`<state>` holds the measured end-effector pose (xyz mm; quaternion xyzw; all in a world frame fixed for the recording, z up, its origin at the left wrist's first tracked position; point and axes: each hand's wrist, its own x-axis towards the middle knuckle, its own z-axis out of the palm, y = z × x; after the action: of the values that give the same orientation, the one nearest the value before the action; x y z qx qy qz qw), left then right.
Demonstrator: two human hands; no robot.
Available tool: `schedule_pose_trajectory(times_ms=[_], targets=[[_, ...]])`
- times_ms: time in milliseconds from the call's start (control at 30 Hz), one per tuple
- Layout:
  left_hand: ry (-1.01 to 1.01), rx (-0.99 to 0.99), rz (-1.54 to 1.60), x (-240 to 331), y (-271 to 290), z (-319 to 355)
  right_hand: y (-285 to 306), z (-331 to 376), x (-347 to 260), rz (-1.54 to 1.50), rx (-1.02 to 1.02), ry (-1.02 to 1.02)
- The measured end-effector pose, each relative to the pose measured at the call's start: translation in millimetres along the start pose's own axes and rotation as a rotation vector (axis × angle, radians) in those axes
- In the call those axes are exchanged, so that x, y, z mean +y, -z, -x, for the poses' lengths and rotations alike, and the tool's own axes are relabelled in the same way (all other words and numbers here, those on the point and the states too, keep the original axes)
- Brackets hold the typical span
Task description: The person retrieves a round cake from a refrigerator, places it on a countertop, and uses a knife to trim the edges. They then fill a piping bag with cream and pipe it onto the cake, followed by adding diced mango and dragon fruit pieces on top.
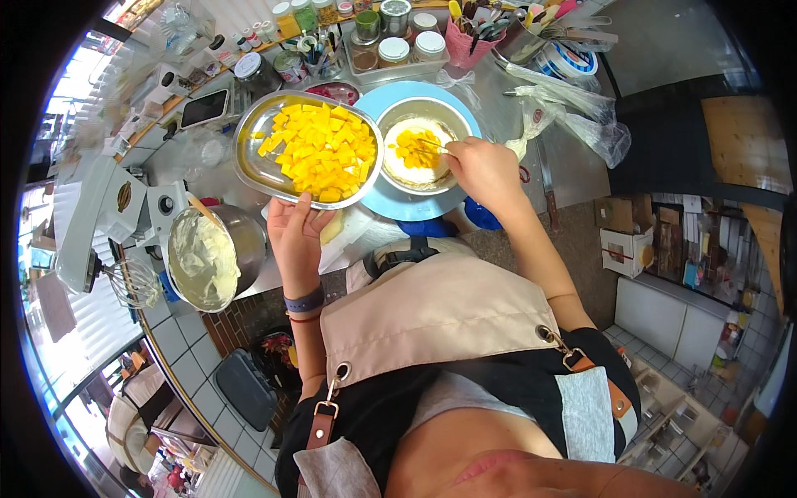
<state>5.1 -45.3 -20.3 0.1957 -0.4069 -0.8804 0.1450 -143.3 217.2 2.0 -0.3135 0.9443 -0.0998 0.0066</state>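
Observation:
My left hand (297, 231) grips the near rim of an oval metal tray (256, 170), thumb on top. Yellow fruit cubes, mango by their look, (328, 153) fill much of the tray. To its right, a round metal cake pan (452, 116) rests on a light blue turntable (397, 93). White cream (407, 173) lines the pan, with yellow cubes (411, 148) gathered in its middle. Above the pan's right side, my right hand (486, 170) is closed round a slim utensil (433, 144) whose tip touches the cubes; its exact kind is unclear.
On the left, a mixer bowl (251, 228) holds cream and a spatula (203, 207), beside a stand mixer (108, 203) with a whisk. Jars (393, 51), a pink utensil basket (466, 48) and a phone (205, 108) line the back. Plastic piping bags (573, 108) lie at right.

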Motion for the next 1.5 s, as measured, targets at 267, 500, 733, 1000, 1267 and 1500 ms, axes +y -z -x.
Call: schedule_pose_trajectory(times_ms=[267, 500, 733, 1000, 1267, 1500], targets=[[-0.019, -0.034, 0.01, -1, 13, -1, -2, -9, 0, 0.035, -0.064, 0.065], [-0.008, -0.021, 0.016, 1, 7, 2, 8, -13, 8, 0.08, -0.026, -0.075], [0.006, -0.02, -0.005, 1, 1, 1, 26, -7, 2, -0.125, 0.118, -0.04], [0.078, -0.03, 0.022, -9, -31, -3, 45, 3, -38, -0.213, 0.269, 0.147], [0.074, 0.003, -0.013, -11, -27, -8, 45, 21, -17, -0.241, 0.309, 0.045], [-0.005, 0.015, -0.032, -5, -13, -8, 15, 19, -1, -0.213, 0.14, -0.071]])
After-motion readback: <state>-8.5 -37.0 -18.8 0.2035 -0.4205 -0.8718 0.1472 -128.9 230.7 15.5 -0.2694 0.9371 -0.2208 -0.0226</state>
